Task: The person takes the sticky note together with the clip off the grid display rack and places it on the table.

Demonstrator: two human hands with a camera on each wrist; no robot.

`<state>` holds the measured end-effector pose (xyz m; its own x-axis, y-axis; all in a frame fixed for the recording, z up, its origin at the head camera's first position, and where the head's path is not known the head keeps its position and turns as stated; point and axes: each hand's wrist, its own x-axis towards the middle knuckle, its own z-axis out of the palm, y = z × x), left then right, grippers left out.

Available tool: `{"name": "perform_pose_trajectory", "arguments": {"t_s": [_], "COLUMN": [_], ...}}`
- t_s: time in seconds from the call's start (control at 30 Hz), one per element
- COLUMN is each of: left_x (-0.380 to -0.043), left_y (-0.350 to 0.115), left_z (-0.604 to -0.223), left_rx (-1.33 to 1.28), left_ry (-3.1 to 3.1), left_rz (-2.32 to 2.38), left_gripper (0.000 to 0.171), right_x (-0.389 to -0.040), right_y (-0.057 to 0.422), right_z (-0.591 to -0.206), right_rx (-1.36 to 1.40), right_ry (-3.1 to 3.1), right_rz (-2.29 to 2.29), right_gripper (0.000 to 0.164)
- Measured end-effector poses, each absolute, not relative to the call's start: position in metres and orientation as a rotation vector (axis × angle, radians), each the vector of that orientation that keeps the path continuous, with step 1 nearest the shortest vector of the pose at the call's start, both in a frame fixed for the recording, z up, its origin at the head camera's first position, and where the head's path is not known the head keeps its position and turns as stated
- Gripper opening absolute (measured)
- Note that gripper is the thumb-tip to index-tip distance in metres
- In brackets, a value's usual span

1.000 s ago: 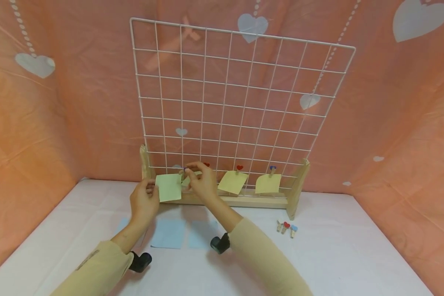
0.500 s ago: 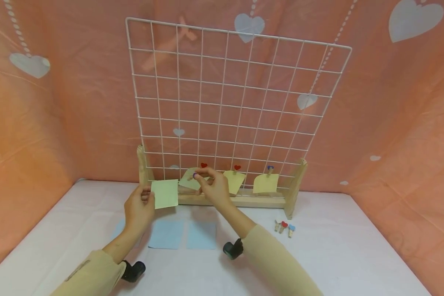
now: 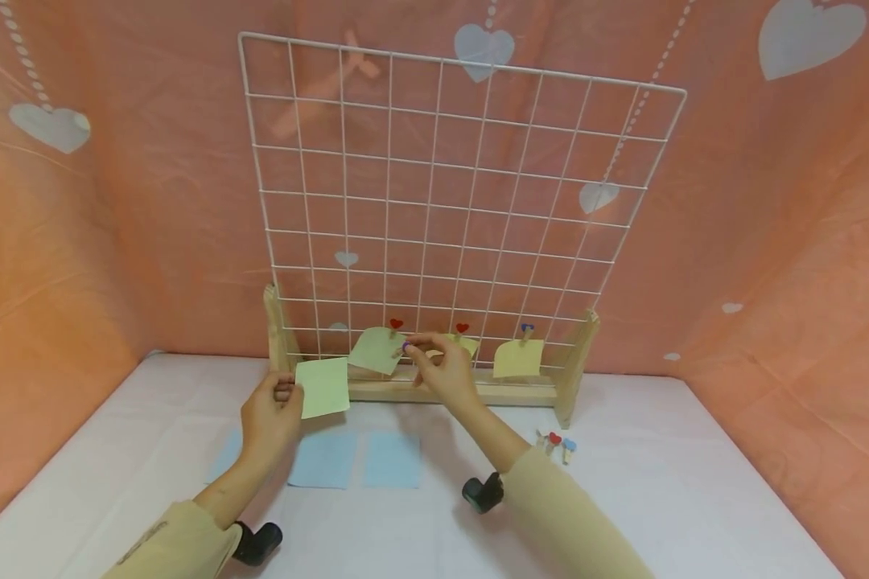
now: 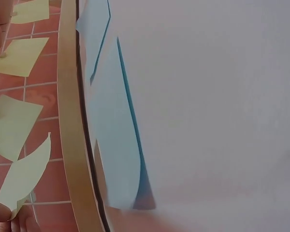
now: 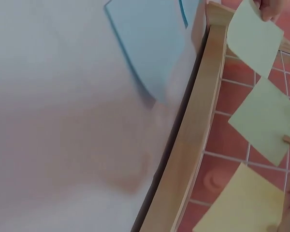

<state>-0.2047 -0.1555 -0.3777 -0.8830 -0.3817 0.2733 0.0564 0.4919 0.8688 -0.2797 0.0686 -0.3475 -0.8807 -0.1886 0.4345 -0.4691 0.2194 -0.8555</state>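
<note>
My left hand (image 3: 271, 414) pinches the left edge of a light green sticky note (image 3: 323, 388) in front of the wire grid's lower left; this note also shows in the right wrist view. Between the thumb and fingertips of my right hand (image 3: 450, 374) is a small wooden clothespin (image 3: 400, 351) with a purple top. This hand stands before the lower middle of the white wire grid (image 3: 405, 195), partly covering a yellow note (image 3: 471, 344). Another green note (image 3: 375, 351) hangs beside it from a red heart clothespin (image 3: 396, 324). Farther right hangs a second yellow note (image 3: 517, 359).
The grid stands in a wooden base (image 3: 514, 394) on a white table. Blue notes (image 3: 323, 461) lie in front of it, one partly behind my left arm. Several small heart clothespins (image 3: 553, 440) lie at the right. An orange heart-patterned cloth (image 3: 768, 241) surrounds the table.
My right hand has moved right with the clothespin, away from the held green note. My left hand has drawn that note slightly lower.
</note>
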Motion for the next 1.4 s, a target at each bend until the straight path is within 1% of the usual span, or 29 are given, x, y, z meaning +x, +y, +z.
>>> {"name": "perform_pose_trajectory", "arguments": {"t_s": [0.43,0.7,1.07,1.4], "left_x": [-0.197,-0.197,-0.199,-0.198], "left_y": [-0.156,-0.147,-0.135,-0.126], "left_z": [-0.382,-0.382,-0.384,-0.383], "left_rx": [0.340,0.298,0.254,0.181], "left_ry": [-2.336,-2.331,-2.372,-2.384], "left_rz": [-1.360,-1.393,-1.450,-1.506], "left_gripper": [0.026,0.023,0.023,0.024], "right_x": [-0.274,-0.272,-0.269,-0.265], "right_y": [0.094,0.109,0.129,0.149], "right_z": [-0.348,-0.352,-0.358,-0.364], "right_rx": [0.588,0.536,0.485,0.422], "right_ry": [-2.393,-2.455,-2.539,-2.569], "right_rz": [1.619,1.579,1.544,1.504], "right_gripper": [0.020,0.017,0.019,0.016]}}
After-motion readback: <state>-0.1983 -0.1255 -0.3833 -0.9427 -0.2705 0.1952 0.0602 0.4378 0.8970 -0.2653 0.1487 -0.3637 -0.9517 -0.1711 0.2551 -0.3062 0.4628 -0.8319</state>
